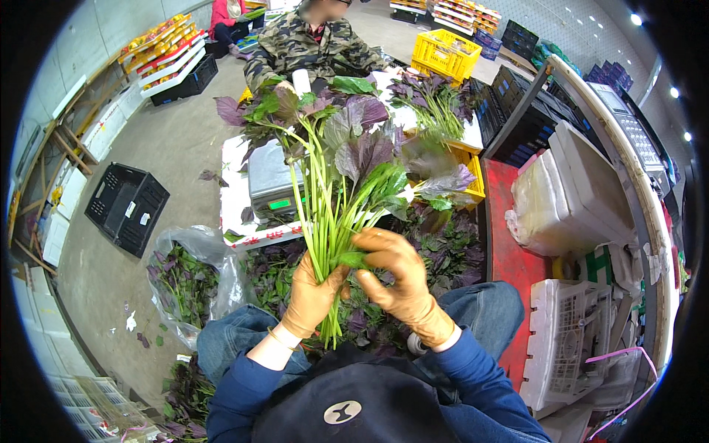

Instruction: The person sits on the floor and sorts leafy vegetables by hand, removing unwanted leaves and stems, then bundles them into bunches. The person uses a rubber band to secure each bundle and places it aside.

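Note:
My left hand [311, 299], in an orange-tan glove, grips a bunch of long green stems with purple and green leaves [321, 205]. The stem ends stick out below it. To the right of the stems is my right hand [396, 277], gloved the same way, its fingers curled around a green leaf [352, 258] beside the bunch; whether it grips the leaf is unclear. Behind the leaves stands a grey weighing scale [271, 185] with a lit green display, on a white foam board [235, 166]. A heap of loose purple-green leafy stems [443, 249] lies below and beyond my hands.
A clear plastic bag of leafy stems [185, 282] and a black crate [127, 209] are at left. Another person [310, 44] in camouflage sits opposite, near more cut bunches [437, 105]. Foam boxes [570, 188] and a red surface [504, 221] are at right.

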### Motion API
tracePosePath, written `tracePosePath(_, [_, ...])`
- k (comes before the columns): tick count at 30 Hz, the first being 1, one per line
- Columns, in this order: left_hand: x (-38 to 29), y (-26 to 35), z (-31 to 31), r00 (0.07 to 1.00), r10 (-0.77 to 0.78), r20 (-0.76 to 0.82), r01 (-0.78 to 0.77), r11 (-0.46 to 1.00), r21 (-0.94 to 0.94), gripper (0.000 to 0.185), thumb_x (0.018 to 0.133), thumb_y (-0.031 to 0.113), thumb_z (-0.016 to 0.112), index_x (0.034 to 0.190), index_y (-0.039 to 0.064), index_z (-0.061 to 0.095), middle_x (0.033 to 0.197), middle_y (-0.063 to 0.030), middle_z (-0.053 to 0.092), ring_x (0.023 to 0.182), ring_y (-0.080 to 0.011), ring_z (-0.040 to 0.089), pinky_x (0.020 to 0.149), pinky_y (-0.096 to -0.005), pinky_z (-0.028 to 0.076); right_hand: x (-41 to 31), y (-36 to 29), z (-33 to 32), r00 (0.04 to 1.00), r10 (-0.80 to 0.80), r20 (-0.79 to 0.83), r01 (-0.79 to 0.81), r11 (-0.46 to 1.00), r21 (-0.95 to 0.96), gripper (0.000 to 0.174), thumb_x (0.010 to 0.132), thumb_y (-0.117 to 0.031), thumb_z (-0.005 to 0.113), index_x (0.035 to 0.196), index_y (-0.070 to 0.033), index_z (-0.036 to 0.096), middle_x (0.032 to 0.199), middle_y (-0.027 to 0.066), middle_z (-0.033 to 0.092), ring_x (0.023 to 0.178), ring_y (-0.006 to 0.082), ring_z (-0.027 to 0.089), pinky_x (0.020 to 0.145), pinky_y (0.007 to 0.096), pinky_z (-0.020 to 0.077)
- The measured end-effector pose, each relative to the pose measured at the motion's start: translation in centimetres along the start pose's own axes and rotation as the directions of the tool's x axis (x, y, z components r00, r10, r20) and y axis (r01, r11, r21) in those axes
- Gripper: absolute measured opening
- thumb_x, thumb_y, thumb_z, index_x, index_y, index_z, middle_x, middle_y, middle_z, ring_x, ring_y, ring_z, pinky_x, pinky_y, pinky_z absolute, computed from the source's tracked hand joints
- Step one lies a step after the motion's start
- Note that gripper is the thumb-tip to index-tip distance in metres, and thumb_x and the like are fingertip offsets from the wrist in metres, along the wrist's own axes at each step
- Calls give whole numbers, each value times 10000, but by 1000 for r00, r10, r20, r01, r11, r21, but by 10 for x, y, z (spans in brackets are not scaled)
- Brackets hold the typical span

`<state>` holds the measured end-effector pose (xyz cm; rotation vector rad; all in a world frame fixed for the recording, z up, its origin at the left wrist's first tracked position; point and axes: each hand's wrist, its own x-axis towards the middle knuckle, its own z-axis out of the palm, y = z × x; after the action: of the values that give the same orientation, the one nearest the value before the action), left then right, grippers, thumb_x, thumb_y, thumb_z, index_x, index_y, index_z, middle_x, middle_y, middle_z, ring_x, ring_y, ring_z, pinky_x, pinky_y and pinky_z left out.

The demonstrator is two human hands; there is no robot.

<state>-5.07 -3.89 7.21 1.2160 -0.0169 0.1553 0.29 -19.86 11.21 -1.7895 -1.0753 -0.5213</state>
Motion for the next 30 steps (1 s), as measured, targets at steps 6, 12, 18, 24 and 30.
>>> tracePosePath(6, [1,1,-2,998,-25,65,29,998,-63,296,919,66,615,1191,46,498,971,-51,618,622,-124,561,507,-250,475,9,-3,-12,940,257,-222,-202,949,242,386,878,-153,685,1182,-20,488,1125,146,609,933,193,619,782,296,504])
tracePosePath(12, [2,-7,2,976,216,25,-216,956,196,284,928,44,593,1196,30,499,1015,-80,653,556,-103,544,499,-241,465,27,-2,4,964,257,-65,-264,952,-157,301,764,-131,767,1014,-59,614,860,73,638,750,228,622,647,332,501])
tracePosePath(18, [2,11,1,997,-45,63,43,999,21,274,950,103,581,1199,36,488,928,-111,673,518,-80,497,466,-217,417,38,6,-4,980,80,-185,-148,906,-396,161,766,-63,700,893,-106,612,745,66,559,673,273,580,570,381,463])
tracePosePath(24, [1,19,9,985,-124,121,132,989,-61,237,964,109,559,1188,62,494,908,-94,660,508,-61,452,459,-202,389,37,6,-13,950,14,-311,-137,915,-378,211,716,34,701,847,-76,578,701,55,540,600,257,543,529,345,433])
tracePosePath(30, [-1,31,10,976,-107,189,128,986,-103,228,967,116,557,1180,63,494,888,-82,646,515,-50,440,456,-195,378,39,-2,-6,891,99,-444,-239,932,-272,193,720,50,694,834,-70,594,667,17,525,543,134,496,512,257,406])
